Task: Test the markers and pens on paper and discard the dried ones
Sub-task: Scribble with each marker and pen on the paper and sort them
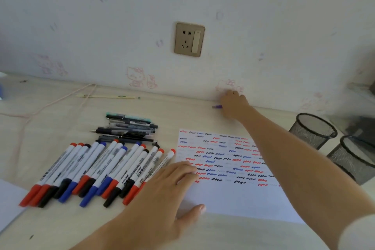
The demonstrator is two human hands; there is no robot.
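Surface: pale wood-grain desk (60, 219), set against papered wall w/ faint pink cartoon-cat print.
Left hand (162, 195): nearest cam, approx 6 o'clock. Lies flat, palm down, fingers spread & extended; grips nothing. Fingertips touch left edge of paper; thumb on its lower-left corner area.
Paper (233, 195): white sheet, 5 o'clock of frame ctr. Upper two-thirds filled w/ rows of short wavy test strokes in red, blue, black; lower part blank.
Markers (97, 170): approx 8 o'clock. Row of white-barrel whiteboard markers lying side by side, touching, tilted on a diagonal. Caps red, blue, black. Rightmost ones lie just beside left hand & paper edge.
Pens (129, 128): just beyond markers, approx 9 o'clock of ctr. Loose pile of slim dark-barrel pens, mostly horizontal.
Mesh cups (313, 130): two black wire-mesh holders at 3 o'clock, right of paper, near each other; contents not discernible.
Right hand (233, 105): forearm crosses over paper's right side, reaching to far desk edge near wall, approx 1 o'clock. Fingers closed around a purple pen (216, 106); only its tip end shows, pointing left.
Cable (60, 99): pinkish cord along far-left desk, 10 o'clock.
Wall outlet (189, 39): gold-tone socket plate w/ switch, 12 o'clock.
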